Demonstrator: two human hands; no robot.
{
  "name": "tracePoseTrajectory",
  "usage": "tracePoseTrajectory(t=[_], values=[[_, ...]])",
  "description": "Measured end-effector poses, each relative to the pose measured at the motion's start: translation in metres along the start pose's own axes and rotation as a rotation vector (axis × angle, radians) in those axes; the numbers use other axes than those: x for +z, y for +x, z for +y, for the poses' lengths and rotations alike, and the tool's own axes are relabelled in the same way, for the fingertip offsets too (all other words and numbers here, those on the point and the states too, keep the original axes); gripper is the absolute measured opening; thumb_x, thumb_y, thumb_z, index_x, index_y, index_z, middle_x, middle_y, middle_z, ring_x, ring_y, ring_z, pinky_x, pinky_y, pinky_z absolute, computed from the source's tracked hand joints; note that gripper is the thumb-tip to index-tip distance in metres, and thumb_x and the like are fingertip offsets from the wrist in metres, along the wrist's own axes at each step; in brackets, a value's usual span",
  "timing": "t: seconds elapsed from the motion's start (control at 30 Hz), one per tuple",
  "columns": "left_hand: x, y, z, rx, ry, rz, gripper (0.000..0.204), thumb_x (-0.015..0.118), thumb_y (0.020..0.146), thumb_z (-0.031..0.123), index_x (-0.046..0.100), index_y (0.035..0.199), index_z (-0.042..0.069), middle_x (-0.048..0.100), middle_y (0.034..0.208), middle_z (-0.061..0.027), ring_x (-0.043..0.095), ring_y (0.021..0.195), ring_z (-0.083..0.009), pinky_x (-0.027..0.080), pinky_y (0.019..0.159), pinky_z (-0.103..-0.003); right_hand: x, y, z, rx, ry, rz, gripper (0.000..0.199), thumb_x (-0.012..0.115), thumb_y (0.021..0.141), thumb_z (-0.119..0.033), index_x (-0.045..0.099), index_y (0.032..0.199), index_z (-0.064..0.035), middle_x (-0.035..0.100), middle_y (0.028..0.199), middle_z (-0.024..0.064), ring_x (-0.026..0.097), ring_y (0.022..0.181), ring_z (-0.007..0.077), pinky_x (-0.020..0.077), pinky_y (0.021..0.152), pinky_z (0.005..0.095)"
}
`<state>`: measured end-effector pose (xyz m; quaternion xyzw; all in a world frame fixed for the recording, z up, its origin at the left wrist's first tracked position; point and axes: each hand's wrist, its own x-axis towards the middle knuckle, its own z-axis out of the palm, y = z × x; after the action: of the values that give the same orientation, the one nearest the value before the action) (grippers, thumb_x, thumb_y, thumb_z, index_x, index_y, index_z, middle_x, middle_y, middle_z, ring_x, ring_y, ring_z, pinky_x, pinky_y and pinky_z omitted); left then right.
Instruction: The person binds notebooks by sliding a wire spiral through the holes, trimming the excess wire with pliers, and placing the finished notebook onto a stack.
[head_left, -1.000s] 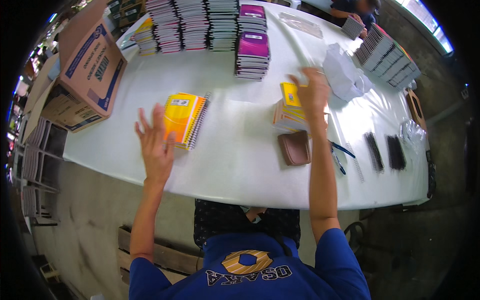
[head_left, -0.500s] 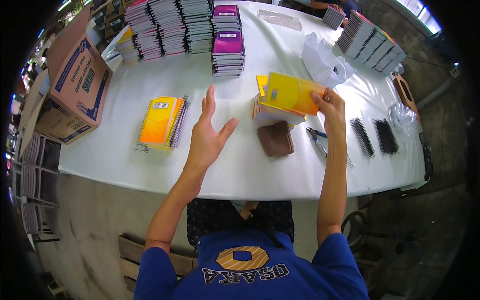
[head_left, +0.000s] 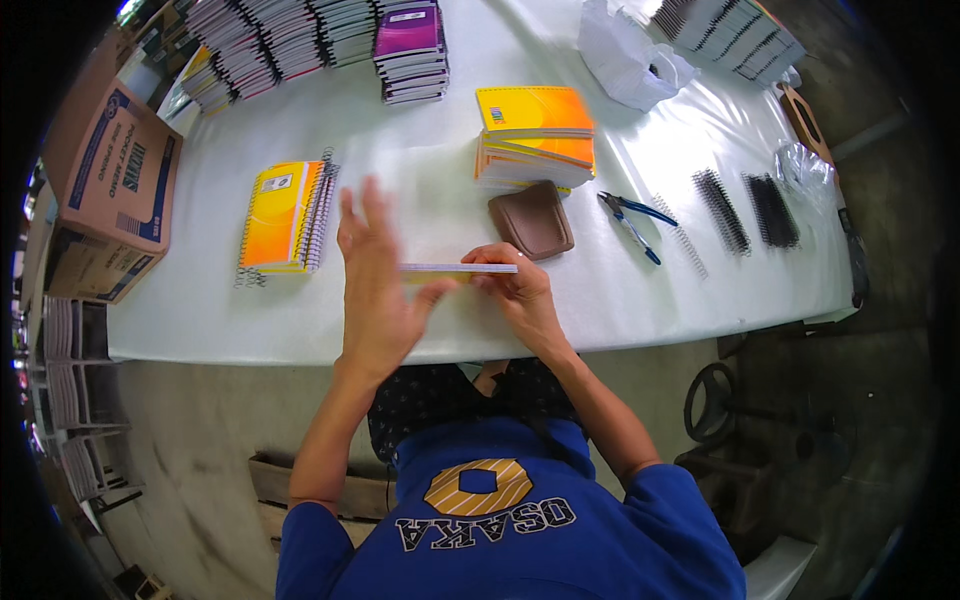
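One pad (head_left: 440,268), white-paged, yellow-covered, is now edge-on near the table's front edge (head_left: 650,330), no longer above the yellow stack (head_left: 535,145); right hand (head_left: 520,292) pinches it; left hand (head_left: 375,295) spreads, blurred, contact unclear.

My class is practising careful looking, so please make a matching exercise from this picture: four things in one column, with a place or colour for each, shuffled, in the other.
Things
1. Cardboard box
2. Thin pad
3. Pliers
4. Leather-like pouch

Places and colours
A. Has blue handles
B. Between the stack of yellow-and-orange pads and the right hand
C. At the left end of the white table
D. Held edge-on in the right hand

Right pairs: 1-C, 2-D, 3-A, 4-B
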<state>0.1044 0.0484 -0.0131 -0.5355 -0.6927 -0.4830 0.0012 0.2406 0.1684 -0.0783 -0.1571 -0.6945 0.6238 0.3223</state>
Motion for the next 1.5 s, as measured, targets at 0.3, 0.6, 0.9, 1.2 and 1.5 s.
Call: tracePoseTrajectory(t=[0.3, 0.6, 0.9, 1.2, 1.5], values=[[0.03, 0.019, -0.001, 0.254, 0.514, -0.406, 0.067, 0.069, 0.084, 0.024, 0.043, 0.146, 0.021, 0.057, 0.137, -0.0036, 0.057, 0.121, -0.0352, 0.047, 0.098, -0.048, -0.144, 0.039, -0.031, -0.105, -0.643, 0.271, 0.025, 0.063, 0.081, 0.01, 0.068, 0.103, -0.0014, 0.069, 0.099, 0.011, 0.068, 0.082, 0.0226, 0.0504, 0.08, 0.0305], [0.032, 0.029, 0.01, 0.156, 0.473, -0.362, 0.067, 0.069, 0.083, 0.04, 0.046, 0.143, 0.022, 0.068, 0.116, -0.0085, 0.065, 0.106, -0.0334, 0.054, 0.081, -0.04, -0.201, 0.058, -0.043, 0.026, -1.25, 0.265, 0.019, 0.059, 0.083, 0.002, 0.065, 0.1, -0.0032, 0.063, 0.094, 0.0161, 0.063, 0.087, 0.0327, 0.0506, 0.076, 0.0419], [0.042, 0.024, -0.004, 0.235, 0.529, -0.281, 0.059, 0.073, 0.077, 0.048, 0.063, 0.127, 0.019, 0.067, 0.122, 0.0005, 0.064, 0.112, -0.0321, 0.05, 0.094, -0.042, -0.067, 0.034, -0.061, -0.022, -0.454, -0.226, 0.017, 0.064, 0.084, 0.008, 0.068, 0.099, 0.0004, 0.062, 0.089, 0.0098, 0.061, 0.076, 0.0211, 0.0488, 0.068, 0.031], [0.039, 0.027, -0.005, 0.253, 0.532, -0.371, 0.051, 0.07, 0.082, 0.042, 0.062, 0.125, 0.015, 0.068, 0.116, 0.0004, 0.063, 0.112, -0.0328, 0.043, 0.101, -0.053, -0.072, 0.039, -0.056, -0.028, -0.344, -0.284, 0.011, 0.065, 0.086, 0.002, 0.068, 0.096, -0.0004, 0.061, 0.087, 0.0113, 0.057, 0.075, 0.0245, 0.0468, 0.069, 0.0344], [0.033, 0.034, 0.006, 0.211, 0.483, -0.405, 0.055, 0.069, 0.084, 0.039, 0.056, 0.135, 0.023, 0.068, 0.119, -0.0043, 0.063, 0.113, -0.0314, 0.046, 0.098, -0.048, -0.07, 0.03, -0.07, -0.202, -0.723, -0.254, 0.021, 0.065, 0.087, -0.004, 0.06, 0.107, -0.0006, 0.061, 0.087, 0.0135, 0.06, 0.082, 0.0333, 0.0475, 0.072, 0.0409]])
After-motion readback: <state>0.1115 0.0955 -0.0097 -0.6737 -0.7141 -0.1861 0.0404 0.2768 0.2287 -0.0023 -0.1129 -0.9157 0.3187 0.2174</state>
